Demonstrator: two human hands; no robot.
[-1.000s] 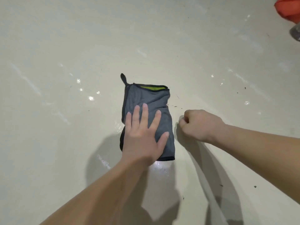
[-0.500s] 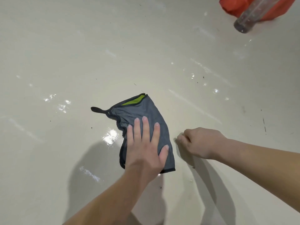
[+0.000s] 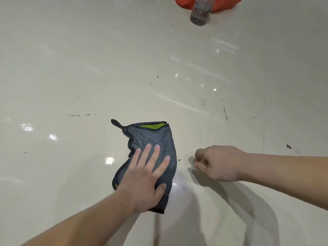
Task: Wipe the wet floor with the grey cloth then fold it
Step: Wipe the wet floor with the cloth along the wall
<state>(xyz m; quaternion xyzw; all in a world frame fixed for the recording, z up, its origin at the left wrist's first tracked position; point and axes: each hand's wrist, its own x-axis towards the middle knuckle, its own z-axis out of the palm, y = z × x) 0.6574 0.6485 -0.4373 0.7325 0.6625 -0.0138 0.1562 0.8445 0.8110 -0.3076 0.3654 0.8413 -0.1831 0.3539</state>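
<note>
Room: the pale, glossy floor (image 3: 88,68) lies bare on every side of the cloth; the only other things are at the far edge, well apart from it.
Far edge: a clear bottle (image 3: 201,11) stands in front of an orange thing (image 3: 224,6), both cut off by the top of the view.
Floor marks: bright wet glints (image 3: 110,159) just left of the cloth, and dark specks (image 3: 288,146) scattered to the right.
Cloth place: the grey cloth (image 3: 156,137) lies flat on the floor in the lower middle of the view, under the left hand.
Left hand: the left hand (image 3: 143,178) presses palm-down on the cloth's near half — fingers (image 3: 147,153) straight and spread wide, thumb at the cloth's right edge.
Right hand: the right hand (image 3: 218,163) is to the right of the cloth and apart from it, fingers curled into a loose fist with nothing in it; whether it touches the floor cannot be told.
Cloth look: folded over, dark-edged, rumpled along its left side — a green lining (image 3: 150,125) shows at the far edge and a dark hanging loop (image 3: 115,122) sticks out at the far left corner.
</note>
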